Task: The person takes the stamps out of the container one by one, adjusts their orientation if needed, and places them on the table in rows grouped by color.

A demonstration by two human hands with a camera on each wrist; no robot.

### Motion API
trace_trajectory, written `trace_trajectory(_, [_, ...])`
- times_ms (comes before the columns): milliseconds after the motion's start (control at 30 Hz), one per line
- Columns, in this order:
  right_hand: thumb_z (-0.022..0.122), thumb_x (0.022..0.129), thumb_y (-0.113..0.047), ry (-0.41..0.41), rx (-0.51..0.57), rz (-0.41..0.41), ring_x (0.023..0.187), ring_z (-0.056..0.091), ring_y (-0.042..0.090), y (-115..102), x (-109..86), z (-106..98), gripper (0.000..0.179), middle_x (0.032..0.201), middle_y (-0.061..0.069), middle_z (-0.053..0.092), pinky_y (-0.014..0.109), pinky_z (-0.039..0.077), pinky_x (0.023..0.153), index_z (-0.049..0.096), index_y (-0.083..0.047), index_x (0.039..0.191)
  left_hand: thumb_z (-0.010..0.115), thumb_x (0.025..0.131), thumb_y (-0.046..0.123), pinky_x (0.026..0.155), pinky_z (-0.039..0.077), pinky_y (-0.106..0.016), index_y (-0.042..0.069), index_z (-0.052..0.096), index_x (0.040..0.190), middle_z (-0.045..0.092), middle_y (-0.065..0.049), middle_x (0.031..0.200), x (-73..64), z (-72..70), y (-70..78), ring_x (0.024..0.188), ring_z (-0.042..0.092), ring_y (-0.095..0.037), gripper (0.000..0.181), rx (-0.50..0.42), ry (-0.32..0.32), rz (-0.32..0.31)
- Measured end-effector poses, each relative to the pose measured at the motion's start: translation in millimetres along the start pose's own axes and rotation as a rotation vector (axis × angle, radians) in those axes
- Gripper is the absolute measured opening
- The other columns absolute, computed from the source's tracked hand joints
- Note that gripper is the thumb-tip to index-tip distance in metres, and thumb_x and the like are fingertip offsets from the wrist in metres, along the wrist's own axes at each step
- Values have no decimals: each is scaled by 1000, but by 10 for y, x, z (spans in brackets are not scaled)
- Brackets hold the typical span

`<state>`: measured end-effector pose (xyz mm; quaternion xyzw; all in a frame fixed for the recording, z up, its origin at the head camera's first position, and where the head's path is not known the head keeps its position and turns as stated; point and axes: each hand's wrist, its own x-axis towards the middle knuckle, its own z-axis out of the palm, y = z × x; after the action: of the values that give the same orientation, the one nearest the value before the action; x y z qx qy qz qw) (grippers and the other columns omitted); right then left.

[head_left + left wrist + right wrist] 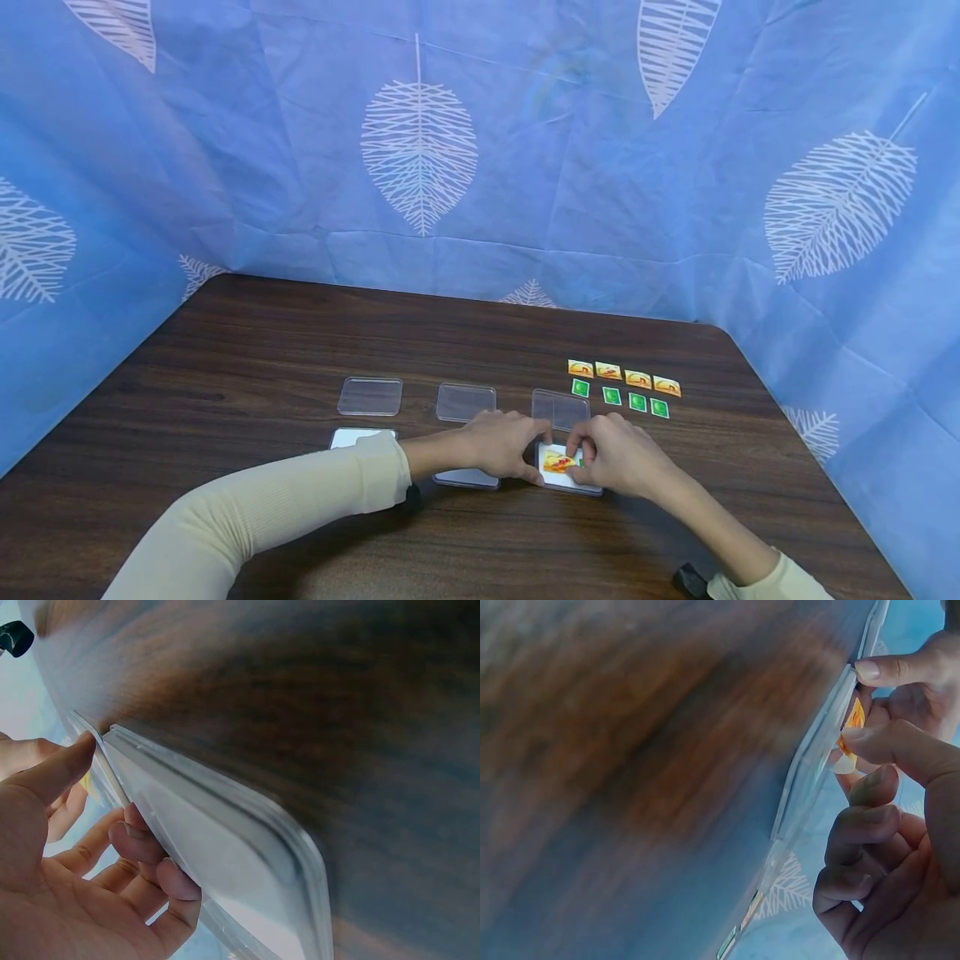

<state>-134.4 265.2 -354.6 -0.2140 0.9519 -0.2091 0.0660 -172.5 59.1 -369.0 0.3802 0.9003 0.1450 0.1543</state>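
Observation:
A shallow clear case with a white inside point(553, 482) lies on the table under both hands. My left hand point(501, 446) grips its left side, thumb at the near corner and index finger at the far one. Between thumb and fingers, my right hand point(617, 454) pinches a small orange-yellow picture card point(557, 462) at the white surface. In the right wrist view that card point(854, 720) stands tilted against the case. A bit of green shows beside it, partly hidden by the right fingers. The left wrist view shows a neighbouring white-filled case point(217, 847) close to the left fingers.
Behind the cases lie three clear lids: left point(370, 396), middle point(466, 402) and right point(561, 408). Other white-filled cases sit at left point(363, 435) and middle point(467, 479), partly covered by the left arm. Several yellow cards point(608, 371) and green cards point(612, 396) form rows at right.

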Motion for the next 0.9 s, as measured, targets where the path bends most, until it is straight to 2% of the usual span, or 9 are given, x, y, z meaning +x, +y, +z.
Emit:
trace_trajectory(600, [86,82,-12,16,31,-13,50,41,2,98,-27,-85,13,56,-11,48,23,35,51,73,-11,86,81,90,42,60,39,-24,20,64,129,69,6,104,-7,-7,4,71,53,-7,48,-8,-7,7])
trace_trajectory(900, [85,82,-11,5,62,-8,50,42,4,116,-21,-122,13,56,-10,48,24,40,54,73,-11,86,82,90,42,59,39,-23,20,64,128,69,6,105,9,5,-5,72,54,-6,47,-1,0,14])
